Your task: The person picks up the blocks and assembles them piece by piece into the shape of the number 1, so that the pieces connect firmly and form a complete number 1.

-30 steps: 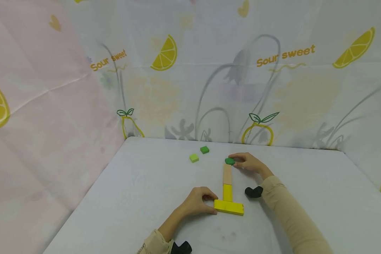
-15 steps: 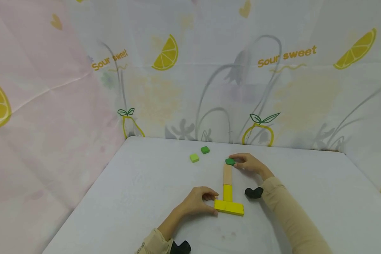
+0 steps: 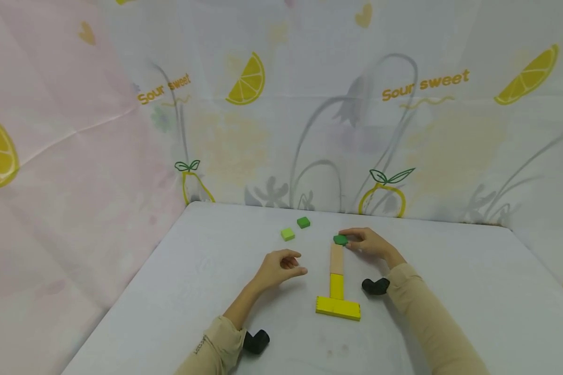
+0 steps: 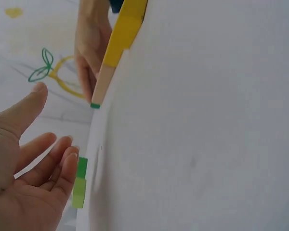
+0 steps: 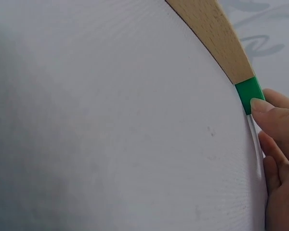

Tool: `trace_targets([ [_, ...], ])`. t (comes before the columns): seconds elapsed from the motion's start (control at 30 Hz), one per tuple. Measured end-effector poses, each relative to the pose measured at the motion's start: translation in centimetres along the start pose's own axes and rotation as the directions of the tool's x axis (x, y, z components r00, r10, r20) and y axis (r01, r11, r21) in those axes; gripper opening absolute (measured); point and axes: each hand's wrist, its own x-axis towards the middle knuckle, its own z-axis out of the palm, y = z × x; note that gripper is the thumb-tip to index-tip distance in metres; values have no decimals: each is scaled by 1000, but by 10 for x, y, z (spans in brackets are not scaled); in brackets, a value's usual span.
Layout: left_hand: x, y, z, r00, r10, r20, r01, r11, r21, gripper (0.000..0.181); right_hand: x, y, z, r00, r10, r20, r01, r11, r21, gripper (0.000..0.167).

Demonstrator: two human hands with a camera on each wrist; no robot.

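In the head view, my right hand [image 3: 368,242] pinches a dark green block [image 3: 340,239] between thumb and fingers. That block touches the far end of a plain wooden block [image 3: 337,259]; the right wrist view shows the green block [image 5: 249,91] flush against the wood. Below the wood lies a yellow block [image 3: 337,286], which meets a yellow bar [image 3: 338,308] set crosswise, like an upside-down T. My left hand [image 3: 274,271] hovers left of the row, holding nothing, fingers loosely bent and thumb apart.
Two loose blocks, one light green [image 3: 288,234] and one mid green [image 3: 303,222], lie on the white table [image 3: 192,291] beyond my left hand. A printed lemon cloth [image 3: 281,130] hangs behind the table's back edge. Each sleeve carries a black wrist piece [image 3: 375,286].
My left hand has let go of the yellow bar's left end and moved up and away to the left. My right hand stays on the dark green block.
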Motion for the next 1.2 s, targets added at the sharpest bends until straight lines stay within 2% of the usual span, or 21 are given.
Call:
trace_targets([
  [0.13, 12, -10, -14, 993, -44, -107, 47, 999, 19, 41, 0, 0, 0, 1000, -2, -4, 2, 1000, -5, 40],
  [0.27, 22, -20, -23, 977, -89, -192, 100, 994, 49, 43, -1, 0, -1, 1000, -7, -2, 7, 1000, -11, 40],
  [0.53, 39, -33, -30, 945, -110, -309, 140, 987, 78, 46, -1, 1, 0, 1000, -10, -7, 10, 1000, -12, 41],
  [0.6, 43, -35, -30, 938, -129, -321, 158, 985, 68, 46, 0, 1, 0, 1000, -10, -10, 10, 1000, -14, 41],
  [0.9, 56, -38, -32, 926, -192, -325, 210, 977, 21, 48, -1, -1, 1, 1000, 0, -20, 0, 1000, -29, 41],
  [1.1, 59, -42, -31, 922, -251, -295, 257, 966, -21, 50, -1, 2, 0, 1000, 1, -16, -2, 1000, -11, 41],
  [1.2, 61, -45, -29, 923, -253, -289, 260, 966, -15, 49, -1, 2, 0, 1000, -9, -11, 8, 1000, -10, 41],
])
